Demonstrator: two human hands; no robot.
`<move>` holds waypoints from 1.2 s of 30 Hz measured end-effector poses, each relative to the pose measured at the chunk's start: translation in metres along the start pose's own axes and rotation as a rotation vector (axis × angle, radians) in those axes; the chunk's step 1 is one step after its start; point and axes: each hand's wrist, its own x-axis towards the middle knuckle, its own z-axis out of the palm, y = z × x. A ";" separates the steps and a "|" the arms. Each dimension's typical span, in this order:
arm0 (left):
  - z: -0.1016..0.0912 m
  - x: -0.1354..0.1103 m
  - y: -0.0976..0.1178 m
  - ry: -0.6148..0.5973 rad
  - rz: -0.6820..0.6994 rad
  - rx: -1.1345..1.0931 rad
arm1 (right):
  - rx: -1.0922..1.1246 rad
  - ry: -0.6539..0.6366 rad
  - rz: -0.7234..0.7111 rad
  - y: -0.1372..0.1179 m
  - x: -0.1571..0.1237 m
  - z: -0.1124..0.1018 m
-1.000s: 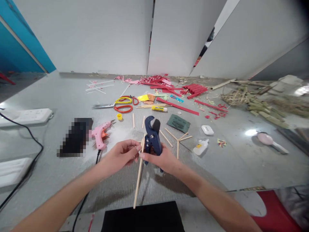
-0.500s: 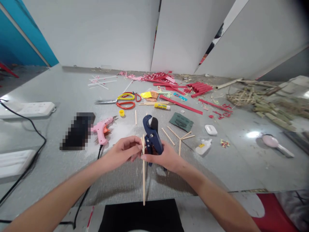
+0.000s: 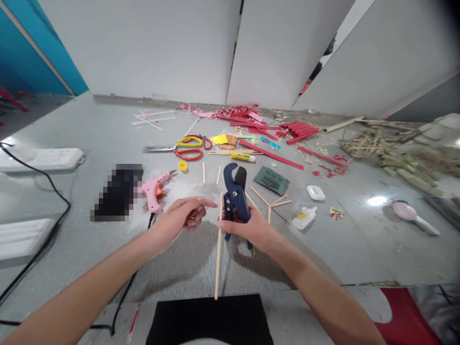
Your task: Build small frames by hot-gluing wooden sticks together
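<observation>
My right hand (image 3: 253, 227) is closed around a dark blue pipe cutter (image 3: 236, 194), its curved jaw pointing away from me. Under that thumb it also pinches a long thin wooden stick (image 3: 217, 261), whose near end reaches the table's front edge. My left hand (image 3: 187, 213) is just left of the stick, index finger stretched toward its upper part and the other fingers curled; I see nothing held in it. Short stick pieces (image 3: 204, 173) lie beyond my hands. To the right, several sticks are joined in a branching shape (image 3: 270, 206).
At left are a pink glue gun (image 3: 154, 190), a blurred dark phone-like object (image 3: 117, 194) and power strips (image 3: 43, 160). Scissors (image 3: 189, 147), a glue stick (image 3: 243, 157), a green sandpaper-like piece (image 3: 272, 180), a glue bottle (image 3: 304, 218) and red paper strips (image 3: 271, 154) lie around.
My left hand has drawn back left from the stick, its index finger now extended. My right hand has shifted slightly right with the pipe cutter and stick; the stick's top leans right.
</observation>
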 end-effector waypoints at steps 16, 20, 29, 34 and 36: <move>-0.063 -0.022 0.042 -0.111 0.034 1.333 | -0.018 0.050 -0.004 0.007 0.002 -0.003; -0.053 -0.016 0.030 -0.181 0.083 1.451 | -0.027 0.051 0.000 0.005 0.002 -0.003; -0.036 -0.010 0.023 -0.245 0.236 1.329 | -0.049 0.065 -0.028 0.001 0.003 -0.005; -0.030 -0.009 0.025 -0.160 0.358 0.754 | -0.055 0.085 -0.082 0.002 0.003 -0.005; -0.029 -0.007 0.025 -0.066 0.363 0.492 | -0.044 0.060 -0.090 0.003 0.002 -0.004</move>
